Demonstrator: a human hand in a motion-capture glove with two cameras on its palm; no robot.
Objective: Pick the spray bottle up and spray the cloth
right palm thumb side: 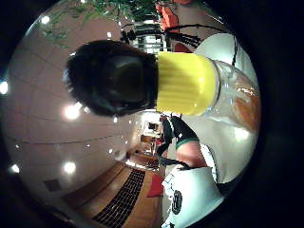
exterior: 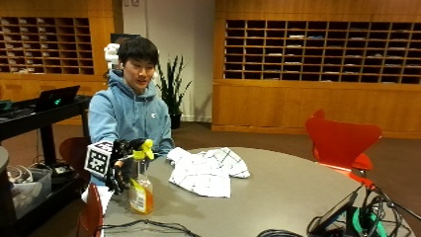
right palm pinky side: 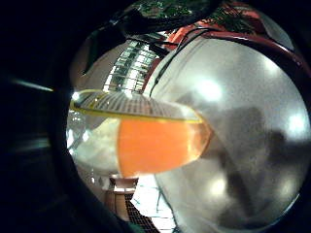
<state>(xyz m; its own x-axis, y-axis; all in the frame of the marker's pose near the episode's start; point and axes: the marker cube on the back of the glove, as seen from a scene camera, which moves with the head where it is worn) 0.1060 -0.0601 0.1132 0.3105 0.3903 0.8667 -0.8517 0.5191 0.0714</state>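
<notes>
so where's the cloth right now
In the outside view the cloth lies crumpled on the round table, apart from the spray bottle that the gloved right hand grips.

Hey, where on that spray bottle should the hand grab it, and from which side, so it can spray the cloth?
Take the spray bottle at its narrow neck under the yellow collar, where the right hand already is. It stands upright on the table, so probably come from the side away from the cloth, leaving the black nozzle free.
</notes>
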